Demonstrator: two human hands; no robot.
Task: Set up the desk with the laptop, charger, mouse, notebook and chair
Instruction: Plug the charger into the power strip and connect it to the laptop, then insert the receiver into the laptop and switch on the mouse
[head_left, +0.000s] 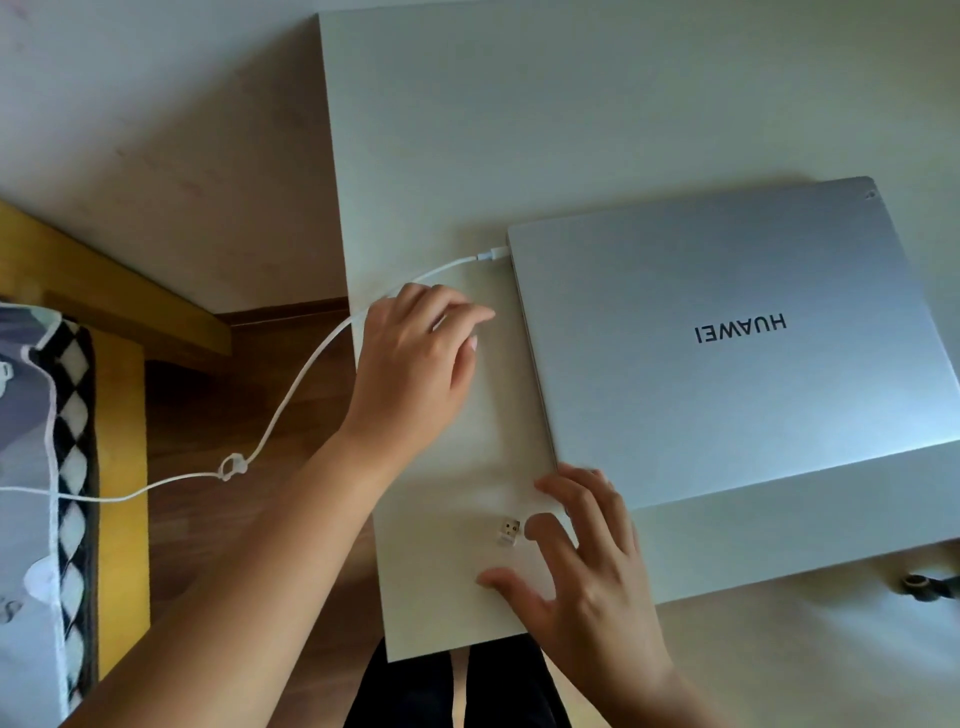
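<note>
Bare forearms and hands (415, 364), no sleeves; dark trousers (405, 696) below.

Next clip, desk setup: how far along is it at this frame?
Done: the closed laptop lies on the desk with the white charger cable plugged into its left edge. In hand: the right hand reaches for a small USB dongle on the desk, not yet gripping it; the left hand rests near the cable. Left: no mouse, notebook or chair is in view, and the lid is unopened.

Closed silver laptop (727, 338), lid centre, dark capital lettering "HUAWEI", seen upside down, no other legible text near the laptop
</note>
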